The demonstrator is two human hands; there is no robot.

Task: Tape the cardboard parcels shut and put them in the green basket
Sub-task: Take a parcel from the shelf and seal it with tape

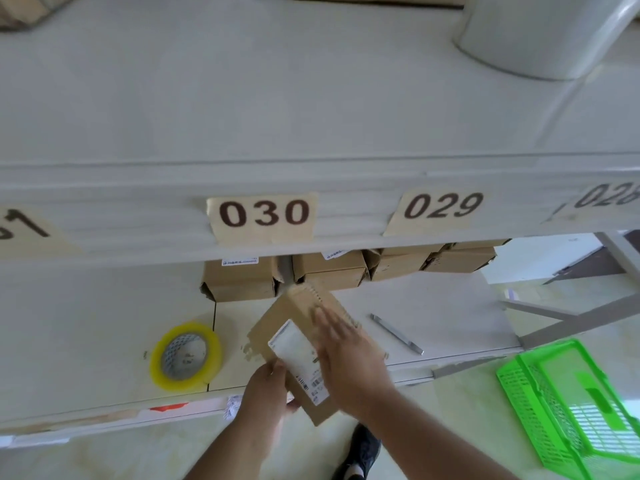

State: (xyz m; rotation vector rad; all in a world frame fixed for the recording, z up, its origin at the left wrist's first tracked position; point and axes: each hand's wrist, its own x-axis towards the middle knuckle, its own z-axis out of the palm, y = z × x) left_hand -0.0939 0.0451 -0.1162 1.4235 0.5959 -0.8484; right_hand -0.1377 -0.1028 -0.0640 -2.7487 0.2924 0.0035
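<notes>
1. Parcels: one cardboard parcel lies in hand at the front edge of the worktop, its near end overhanging that edge; it carries one white shipping label. Behind it, four more stacked cardboard boxes sit in a row under the shelf lip, as far as can be counted; more may be hidden.
2. Tools: one roll of yellowish clear tape lies flat on the worktop to the left of the held parcel; one slim metal cutter lies to the parcel's right, apart from it.
3. Basket: one green basket stands on the floor to the right of the parcel, below the worktop's front edge; no parcel shows in the visible part.
4. Left hand: comes up from below, fingers curled round the near left corner of the parcel, a pinching grip on the cardboard.
5. Right hand: lies palm-down across the parcel's top, fingers straight and spread, pressing flat; blurred.
6. Shelf: three number tags read fully or in part, "030", "029" and one cut off at the right; a fourth at the left is unreadable.
7. One dark shoe shows on the floor beneath the parcel.
</notes>
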